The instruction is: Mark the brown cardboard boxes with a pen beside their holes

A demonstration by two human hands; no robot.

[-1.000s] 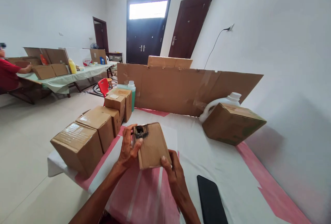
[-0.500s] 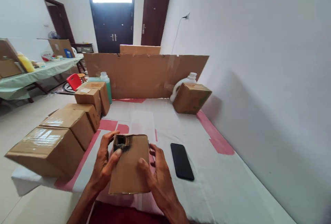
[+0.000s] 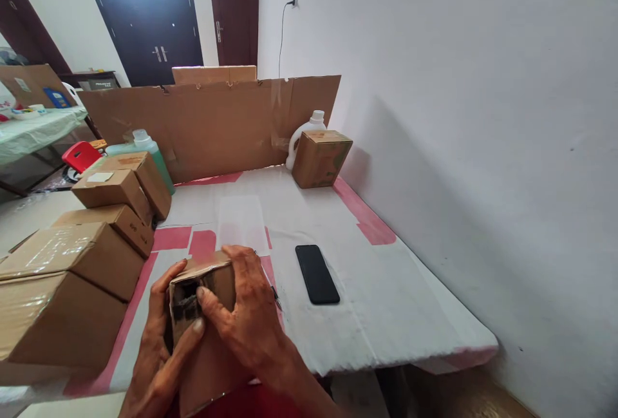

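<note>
A small cardboard box (image 3: 207, 366) with a dark, torn hole near its top is held over the table's near edge. My left hand (image 3: 161, 353) grips its left side, thumb by the hole. My right hand (image 3: 246, 315) lies over the top and right face, fingers pressing next to the hole. A black phone (image 3: 317, 274) lies flat on the white cloth, just right of my hands.
Several sealed cardboard boxes (image 3: 62, 289) line the table's left side, with a green bottle (image 3: 145, 147) behind them. A cardboard sheet (image 3: 212, 122) stands across the far end, with a brown box (image 3: 321, 158) and white jug (image 3: 306, 131) before it. The white wall runs along the right.
The view has tilted down and turned right. The box has come closer to me and lower; my right hand has shifted from its lower edge onto the top, beside the hole.
</note>
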